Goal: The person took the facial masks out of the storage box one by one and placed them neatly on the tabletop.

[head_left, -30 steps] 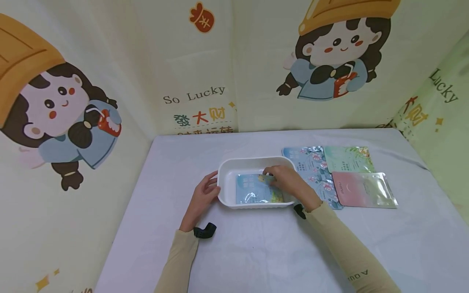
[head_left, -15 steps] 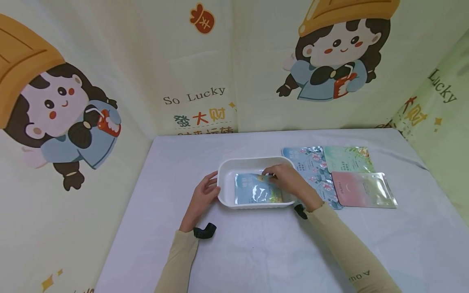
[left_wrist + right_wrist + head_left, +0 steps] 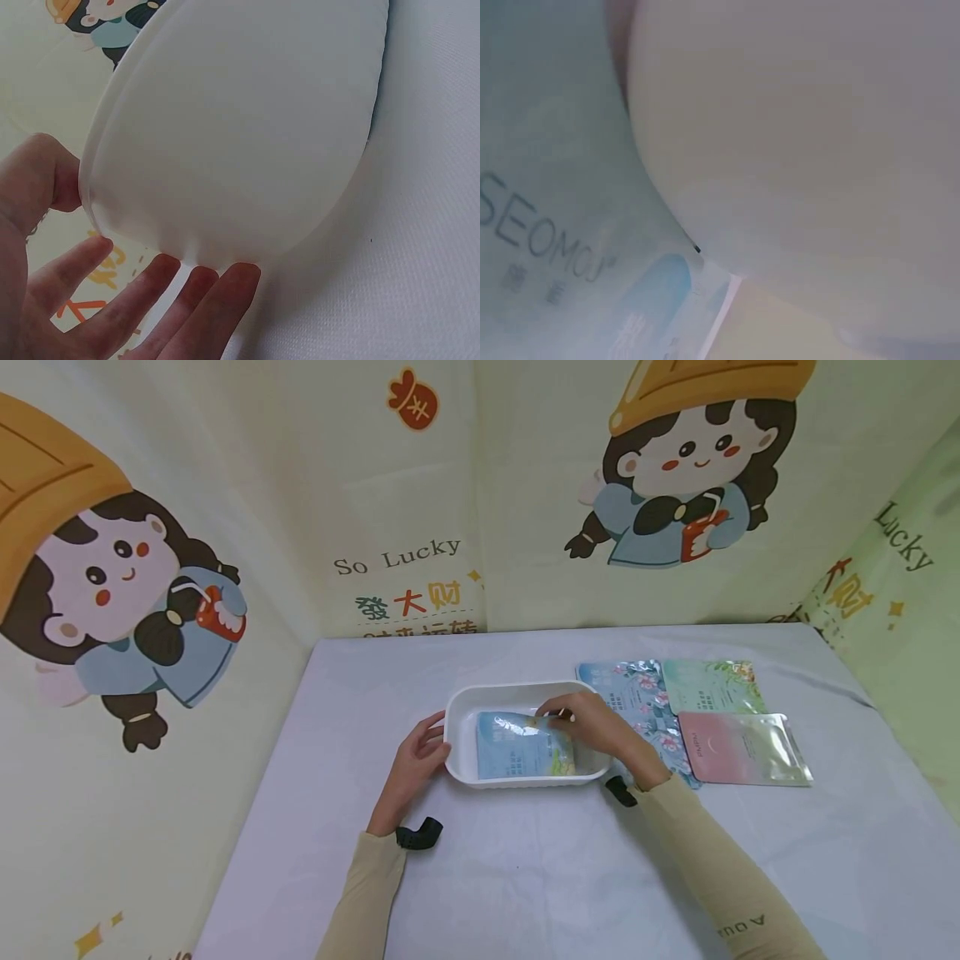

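A white plastic tray (image 3: 468,702) lies on the table with a blue sheet mask packet (image 3: 517,747) inside it. My left hand (image 3: 414,764) holds the tray's left end; in the left wrist view the thumb is at the rim and the fingertips (image 3: 244,274) touch the outer wall. My right hand (image 3: 592,722) reaches over the tray's right side and pinches the packet's upper right edge, hiding that corner. The packet's top edge stands raised and slightly bent. In the right wrist view, the tray wall (image 3: 802,150) fills most of the picture, beside a pale blue packet surface (image 3: 540,135).
Right of the tray lie blue flowered packets (image 3: 626,681), a green packet (image 3: 712,685) and a pink-silver packet (image 3: 746,749). The blue ones sit close against the tray's right end, partly under my right forearm. A printed curtain (image 3: 525,593) hangs behind the white-covered table (image 3: 517,877).
My right hand has drawn the packet slightly left and raised its upper edge inside the tray. The left hand and the tray have stayed in place.
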The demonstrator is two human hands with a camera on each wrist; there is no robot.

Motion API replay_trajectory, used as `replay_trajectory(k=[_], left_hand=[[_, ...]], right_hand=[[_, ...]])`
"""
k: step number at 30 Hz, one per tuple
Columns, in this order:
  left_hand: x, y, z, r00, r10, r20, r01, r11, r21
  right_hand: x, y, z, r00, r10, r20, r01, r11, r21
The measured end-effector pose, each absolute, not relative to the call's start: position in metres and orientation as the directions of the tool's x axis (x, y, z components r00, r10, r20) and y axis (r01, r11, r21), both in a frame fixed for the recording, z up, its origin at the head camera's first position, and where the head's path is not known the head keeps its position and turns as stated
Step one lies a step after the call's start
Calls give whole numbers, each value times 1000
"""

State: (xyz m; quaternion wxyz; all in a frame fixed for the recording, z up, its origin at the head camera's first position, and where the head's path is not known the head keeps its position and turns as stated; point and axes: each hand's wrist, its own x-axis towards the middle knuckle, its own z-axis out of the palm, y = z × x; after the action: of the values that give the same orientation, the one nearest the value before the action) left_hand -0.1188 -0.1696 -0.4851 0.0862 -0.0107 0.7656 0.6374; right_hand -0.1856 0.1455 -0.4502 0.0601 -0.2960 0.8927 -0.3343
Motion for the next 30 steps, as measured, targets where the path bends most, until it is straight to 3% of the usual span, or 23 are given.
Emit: replay_trajectory(k=[9, 18, 30], left_hand=[[-117, -169, -483, -986, 92, -140, -121, 180, 976], [-118, -170, -483, -985, 86, -148, -131, 181, 975], [-119, -172, -483, -985, 84, -152, -135, 182, 974]], right_hand=[[-187, 155, -445, -790, -596, 142, -509, 510, -694], [-186, 163, -436, -806, -580, 113, -438, 458, -773], [-186, 178, -425, -825, -549, 133, -426, 452, -784]])
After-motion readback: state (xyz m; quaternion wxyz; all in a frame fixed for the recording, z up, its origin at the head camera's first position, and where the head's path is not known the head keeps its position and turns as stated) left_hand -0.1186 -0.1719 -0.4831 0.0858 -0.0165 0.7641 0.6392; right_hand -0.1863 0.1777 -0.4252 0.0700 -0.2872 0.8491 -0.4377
